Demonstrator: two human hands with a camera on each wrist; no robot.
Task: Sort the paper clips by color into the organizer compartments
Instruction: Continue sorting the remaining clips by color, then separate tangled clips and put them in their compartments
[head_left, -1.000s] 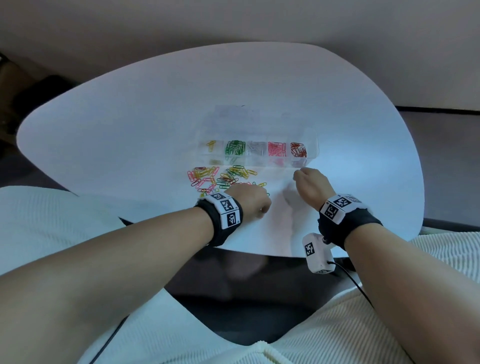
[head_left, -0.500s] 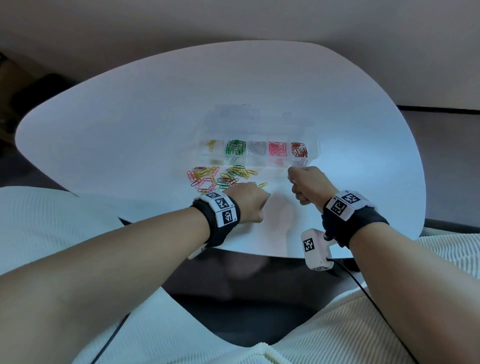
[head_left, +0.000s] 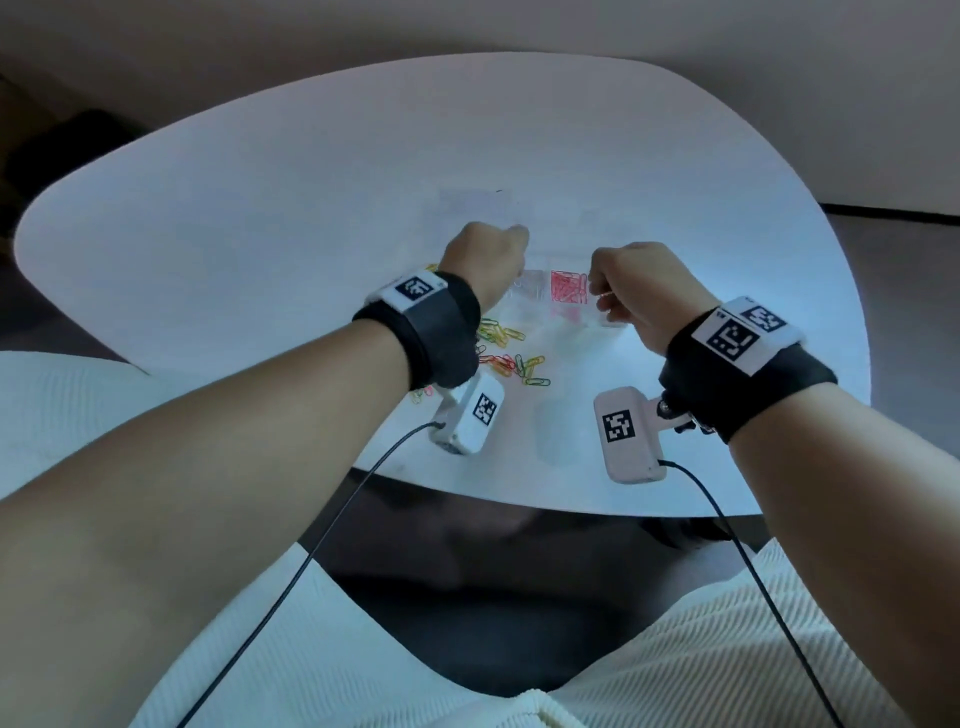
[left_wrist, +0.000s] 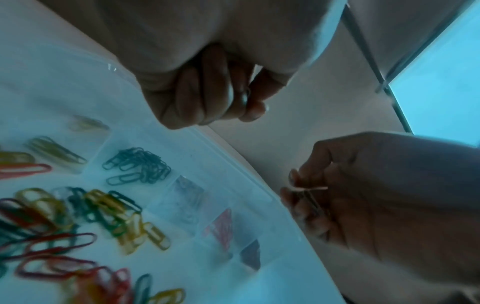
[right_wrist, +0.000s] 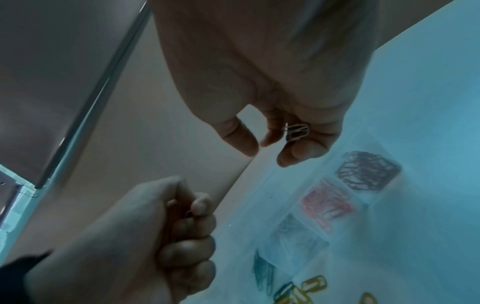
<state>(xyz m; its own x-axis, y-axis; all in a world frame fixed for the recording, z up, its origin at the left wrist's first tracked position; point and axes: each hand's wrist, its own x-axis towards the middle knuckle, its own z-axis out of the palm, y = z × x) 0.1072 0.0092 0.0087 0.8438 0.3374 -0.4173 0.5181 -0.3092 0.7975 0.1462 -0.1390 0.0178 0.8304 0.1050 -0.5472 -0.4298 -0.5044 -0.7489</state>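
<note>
Both hands hover above the clear organizer (head_left: 558, 312), which sits mid-desk (head_left: 260, 218) with its compartments in a row: yellow, green, silver, pink and dark red clips, as the left wrist view shows. The right hand (head_left: 641, 291) has its grip curled round a few silver paper clips (right_wrist: 297, 131) resting against the fingers, thumb held slightly apart; the left hand (head_left: 485, 260) is clenched, and something small and dark shows between thumb and forefinger (right_wrist: 188, 215), too small to identify. The likely slip is a clip landing in the wrong cell: the right hand hangs nearer the pink clips (head_left: 569, 287) and dark red cell than the silver compartment (right_wrist: 296, 238), the dividers are low and the cells sit side by side. Letting go of several clips at once could also scatter one over the far wall. The unsorted pile (head_left: 511, 358) lies just beside the organizer's near wall, under the left wrist, so a low return could sweep clips about. Beyond the organizer the desk offers broad room; its near edge lies close behind the wrists.
</note>
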